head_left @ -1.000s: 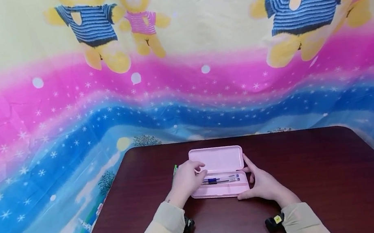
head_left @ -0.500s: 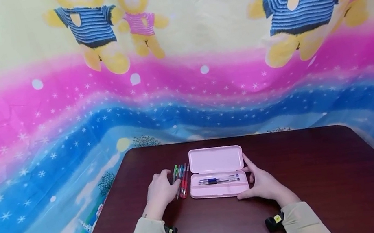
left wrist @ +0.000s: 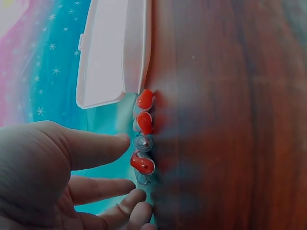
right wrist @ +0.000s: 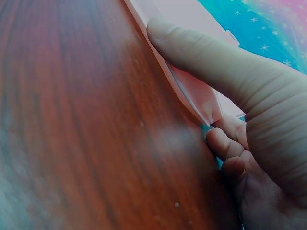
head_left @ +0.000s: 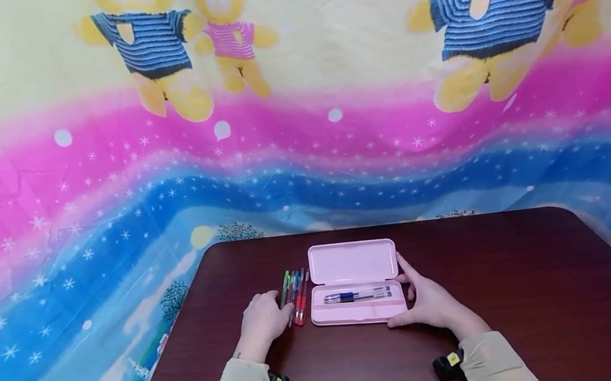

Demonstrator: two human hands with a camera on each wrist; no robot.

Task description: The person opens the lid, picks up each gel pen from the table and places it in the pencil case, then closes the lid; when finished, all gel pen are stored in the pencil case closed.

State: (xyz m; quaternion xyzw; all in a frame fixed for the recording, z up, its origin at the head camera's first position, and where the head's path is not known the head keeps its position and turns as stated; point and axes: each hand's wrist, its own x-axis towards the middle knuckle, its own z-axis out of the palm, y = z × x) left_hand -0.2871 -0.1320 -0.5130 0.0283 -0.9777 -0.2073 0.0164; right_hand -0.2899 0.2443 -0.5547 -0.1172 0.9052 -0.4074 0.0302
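Note:
A pink pencil case (head_left: 354, 260) lies unfolded on the table, its lid tipped toward the back. Pens with blue grips (head_left: 350, 295) rest in its rear compartment. My right hand (head_left: 433, 302) grips the case by its right end, thumb (right wrist: 192, 50) along the front edge and fingers around the side. Left of the case, several pens (head_left: 301, 296) with red, green and blue parts lie side by side. My left hand (head_left: 264, 317) is at their left side; in the left wrist view its thumb (left wrist: 100, 149) and fingers are spread, close to the pen ends (left wrist: 144, 143).
The dark brown wooden table (head_left: 361, 377) has rounded far corners. Behind it hangs a cloth printed with bears (head_left: 154, 47) and snowflakes. A small black camera is strapped at each sleeve cuff (head_left: 484, 349).
My left hand has moved from over the case to the left side of the loose pens, uncovering them, then lowered slightly. My right hand has stayed on the case.

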